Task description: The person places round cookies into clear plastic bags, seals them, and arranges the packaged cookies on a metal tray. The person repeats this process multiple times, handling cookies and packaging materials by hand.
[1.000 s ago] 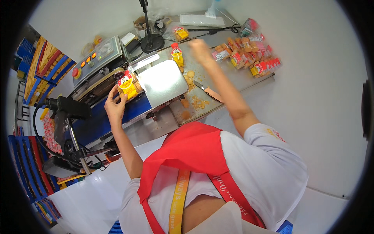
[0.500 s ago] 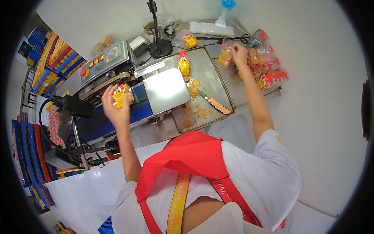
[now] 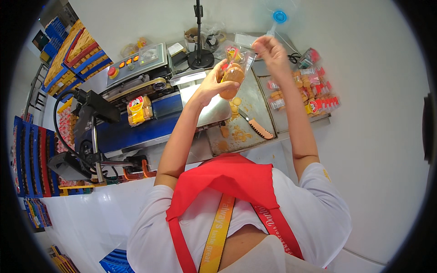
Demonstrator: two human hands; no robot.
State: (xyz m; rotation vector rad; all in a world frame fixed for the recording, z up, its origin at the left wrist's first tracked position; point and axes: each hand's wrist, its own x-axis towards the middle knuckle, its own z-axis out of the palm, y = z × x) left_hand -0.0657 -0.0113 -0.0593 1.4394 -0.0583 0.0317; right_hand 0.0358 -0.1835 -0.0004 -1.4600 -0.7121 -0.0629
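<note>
Above the metal work surface, my left hand (image 3: 213,85) is wrapped around the lower part of a clear plastic bag of round cookies (image 3: 233,82). A yellow and red label shows on the bag. At its clear upper end, the fingers of my right hand (image 3: 272,52) are pinched together on the film. On the sealer's blue conveyor belt (image 3: 159,119) lies another bag of cookies (image 3: 139,110), apart from both hands. The bright metal plate (image 3: 207,107) at the belt's right end is partly hidden by my left forearm.
A knife with an orange handle (image 3: 260,128) lies on a crumb-strewn baking tray (image 3: 252,98). Several filled bags (image 3: 314,93) are piled at the right. The sealing machine (image 3: 141,68) and a black stand (image 3: 200,58) stand behind the belt; a black camera-like device (image 3: 98,107) is at the left.
My left hand has let go of the bag on the belt and moved right to hold the bag that my right hand held. My right hand has moved to that bag's upper end.
</note>
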